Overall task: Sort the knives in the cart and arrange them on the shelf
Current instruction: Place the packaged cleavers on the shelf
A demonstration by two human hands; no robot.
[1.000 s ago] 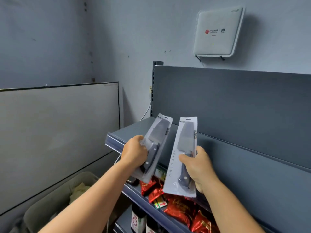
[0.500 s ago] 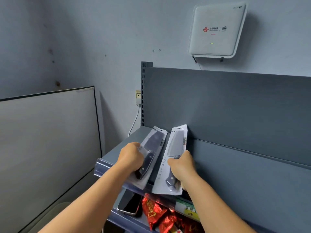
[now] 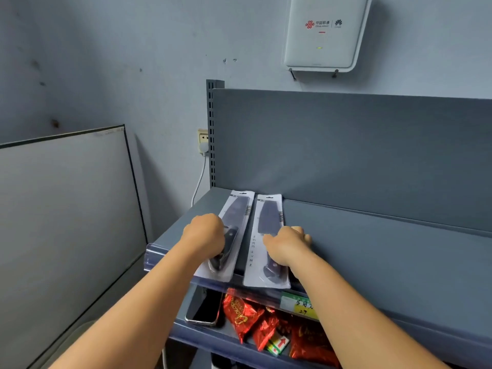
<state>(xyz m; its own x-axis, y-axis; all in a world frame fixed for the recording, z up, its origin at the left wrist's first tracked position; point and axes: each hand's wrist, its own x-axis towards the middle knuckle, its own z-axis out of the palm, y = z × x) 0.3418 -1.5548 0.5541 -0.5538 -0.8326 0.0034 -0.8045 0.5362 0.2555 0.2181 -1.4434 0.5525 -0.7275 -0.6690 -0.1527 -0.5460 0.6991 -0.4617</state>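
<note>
Two packaged kitchen knives lie side by side on the top grey shelf [image 3: 372,251], blades pointing at the back panel. My left hand [image 3: 205,233] grips the left knife pack [image 3: 235,209] around its dark handle. My right hand [image 3: 286,245] grips the right knife pack [image 3: 269,217] at the handle. Both packs are clear blister cards and their near ends overhang the shelf's front edge slightly. The cart is out of view.
On the shelf below sit red snack bags [image 3: 247,315] and a phone [image 3: 205,307]. A yellow price tag [image 3: 300,304] hangs on the shelf lip. A grey board [image 3: 66,209] leans at the left, and a white router box [image 3: 324,33] is on the wall.
Both hands lowered the two knife packs from mid-air onto the top shelf. The packs went from tilted upright to lying flat, side by side.
</note>
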